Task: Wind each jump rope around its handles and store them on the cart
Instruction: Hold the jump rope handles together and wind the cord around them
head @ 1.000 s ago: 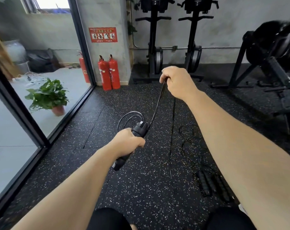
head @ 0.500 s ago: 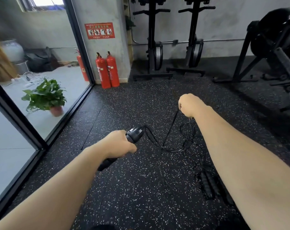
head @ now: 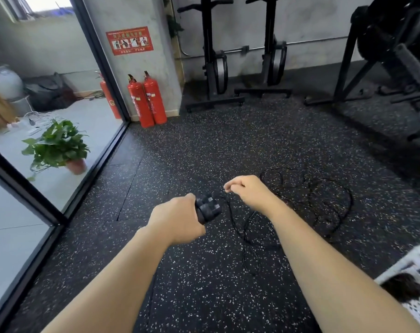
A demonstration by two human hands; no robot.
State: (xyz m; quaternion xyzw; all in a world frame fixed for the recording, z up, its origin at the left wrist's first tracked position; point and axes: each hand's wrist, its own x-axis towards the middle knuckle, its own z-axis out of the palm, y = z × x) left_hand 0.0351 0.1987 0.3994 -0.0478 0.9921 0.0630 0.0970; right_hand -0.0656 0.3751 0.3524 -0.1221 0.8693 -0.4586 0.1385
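Observation:
My left hand [head: 177, 219] grips the black jump rope handles [head: 207, 209], whose ends stick out past my knuckles. My right hand [head: 248, 192] is just right of them, fingers pinched on the thin black rope cord [head: 233, 212] that hangs in a loop from the handles toward the floor. More black rope [head: 324, 188] lies in loose coils on the speckled floor to the right, behind my right forearm. A corner of the white perforated cart [head: 418, 263] shows at the lower right edge, with something dark in it.
Two red fire extinguishers [head: 146, 99] stand by the pillar. A potted plant [head: 60, 145] sits behind the glass wall on the left. Black exercise machines [head: 242, 56] line the back wall, and a large black machine [head: 396, 49] stands at the right.
My right hand came down from high above the handles to just beside them, and the cord went slack. My view tilted down and shifted; the cart corner came into sight.

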